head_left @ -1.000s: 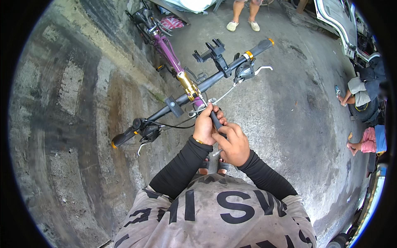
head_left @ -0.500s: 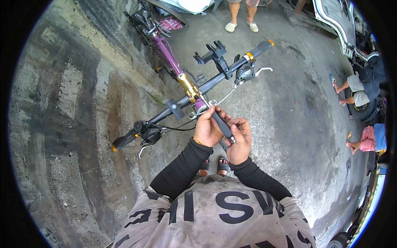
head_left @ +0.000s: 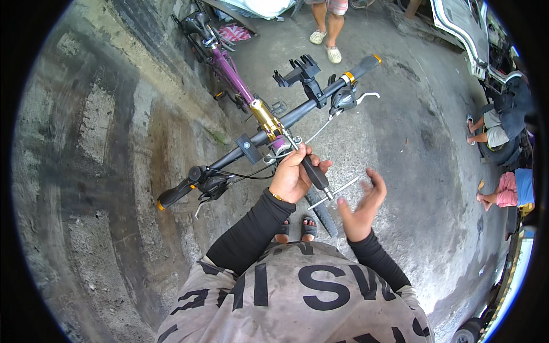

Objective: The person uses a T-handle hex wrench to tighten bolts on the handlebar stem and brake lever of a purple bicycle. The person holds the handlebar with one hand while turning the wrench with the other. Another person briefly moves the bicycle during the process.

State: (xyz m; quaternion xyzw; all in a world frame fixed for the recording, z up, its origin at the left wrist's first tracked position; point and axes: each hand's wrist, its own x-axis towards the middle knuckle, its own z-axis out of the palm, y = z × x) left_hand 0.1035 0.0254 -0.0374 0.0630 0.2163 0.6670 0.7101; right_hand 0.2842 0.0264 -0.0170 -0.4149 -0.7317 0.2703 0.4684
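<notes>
Left hand (head_left: pixel 291 177) fisted around T-handle wrench (head_left: pixel 317 176) by stem; right hand (head_left: pixel 360 208) open, empty.

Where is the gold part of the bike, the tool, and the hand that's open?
gold stem (head_left: pixel 266 118), head view, middle of its gold tube.
T-handle tool (head_left: pixel 314 173), head view, black grip.
right hand (head_left: pixel 360 208), head view, open palm.

The handlebar (head_left: pixel 269 134) crosses ahead of the person, the tool (head_left: pixel 316 174) just behind its stem (head_left: pixel 267 121).
</notes>
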